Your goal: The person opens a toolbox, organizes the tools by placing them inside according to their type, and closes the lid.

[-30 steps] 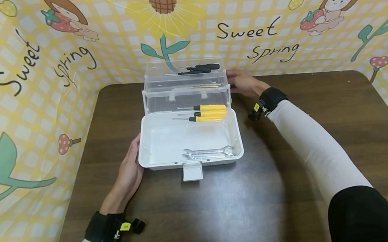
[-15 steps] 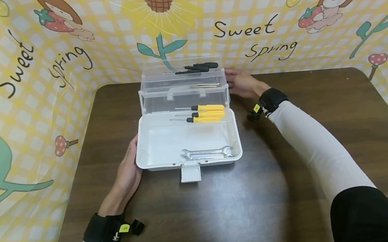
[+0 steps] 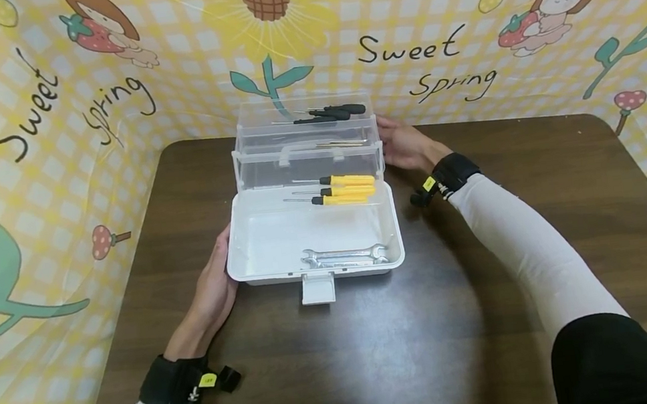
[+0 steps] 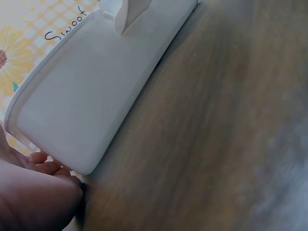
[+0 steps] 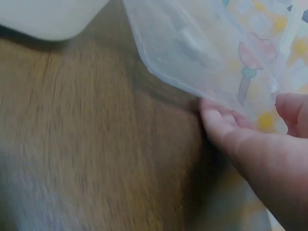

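A white toolbox (image 3: 316, 277) stands with its clear lid (image 3: 302, 107) and clear trays raised at the back. Several black-handled screwdrivers (image 3: 332, 114) lie in the uppermost part. Below them are thin metal rods (image 3: 340, 144). Yellow-handled screwdrivers (image 3: 349, 189) lie lower down, and silver open-end wrenches (image 3: 345, 254) are in the white base. My left hand (image 3: 215, 286) rests against the base's left side; in the left wrist view its fingertips (image 4: 45, 163) touch the side wall. My right hand (image 3: 407, 144) touches the right edge of the raised clear part, thumb apart from the fingers (image 5: 219, 122).
The box stands on a dark brown wooden table (image 3: 512, 206). A yellow checked cloth (image 3: 426, 0) with printed flowers and figures hangs behind and to the left. The front latch (image 3: 318, 290) hangs out over the near side.
The view has shifted slightly. My hands keep their places on both sides of the toolbox, and the tools inside have not moved.
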Demonstrator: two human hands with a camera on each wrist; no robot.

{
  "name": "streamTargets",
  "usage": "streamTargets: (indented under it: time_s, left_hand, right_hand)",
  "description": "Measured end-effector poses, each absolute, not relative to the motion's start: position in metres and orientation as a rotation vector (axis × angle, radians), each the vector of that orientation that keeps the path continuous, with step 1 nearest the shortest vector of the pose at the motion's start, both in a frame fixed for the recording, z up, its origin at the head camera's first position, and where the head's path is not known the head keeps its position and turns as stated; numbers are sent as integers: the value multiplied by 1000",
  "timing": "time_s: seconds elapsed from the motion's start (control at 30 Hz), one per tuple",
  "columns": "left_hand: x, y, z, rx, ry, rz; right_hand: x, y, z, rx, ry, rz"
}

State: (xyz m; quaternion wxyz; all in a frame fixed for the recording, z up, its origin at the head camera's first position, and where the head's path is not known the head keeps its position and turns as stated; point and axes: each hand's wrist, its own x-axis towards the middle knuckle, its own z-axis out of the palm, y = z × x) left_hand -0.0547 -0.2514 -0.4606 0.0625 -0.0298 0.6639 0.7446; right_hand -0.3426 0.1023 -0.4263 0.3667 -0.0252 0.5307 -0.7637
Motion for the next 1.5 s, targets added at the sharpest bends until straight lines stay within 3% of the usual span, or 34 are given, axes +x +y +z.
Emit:
streamTargets:
  time_s: [1.23, 1.5]
  left_hand:
    - [-53, -247, -457, -76, 1999, 2297]
    - [-52, -246, -457, -114, 1992, 2281]
  right_hand:
    - [-325, 110, -404, -403, 1160, -2243]
    - [-323, 112, -394, -351, 1172, -2253]
